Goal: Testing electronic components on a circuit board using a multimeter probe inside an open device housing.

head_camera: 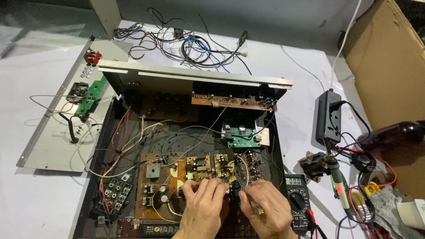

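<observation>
- Hands meet low in the middle of the view, over the brown circuit board (177,181) that lies in the front part of an opened black chassis (274,146).
- Left hand (204,206) rests palm down on the board, fingers (191,186) curled forward and close together, their tips touching small components near a yellow part; whether they pinch anything I cannot tell.
- Right hand (268,206) is clenched around a screwdriver (253,204) with a yellowish handle, its shaft angling up and left between thumb and forefinger toward a dark part at the board's right end, just beside the left fingertips.
- The two hands lie side by side, nearly touching at the knuckles.
- Behind them, a small green circuit board (241,138) sits deeper in the chassis, with loose wires crossing the black floor.
- A long brown board (232,101) is mounted against the raised metal panel at the back.
- A block of coloured sockets (116,193) sits at the chassis's front left corner.
- A multimeter (297,199) lies just right of the right hand, on the white table (35,203).
- A soldering iron (338,179) rests further right, near a black power strip (328,117).
- A grey metal panel (57,137) with a green board lies left of the chassis.
- A tangle of cables (195,44) lies at the far side of the table.
</observation>
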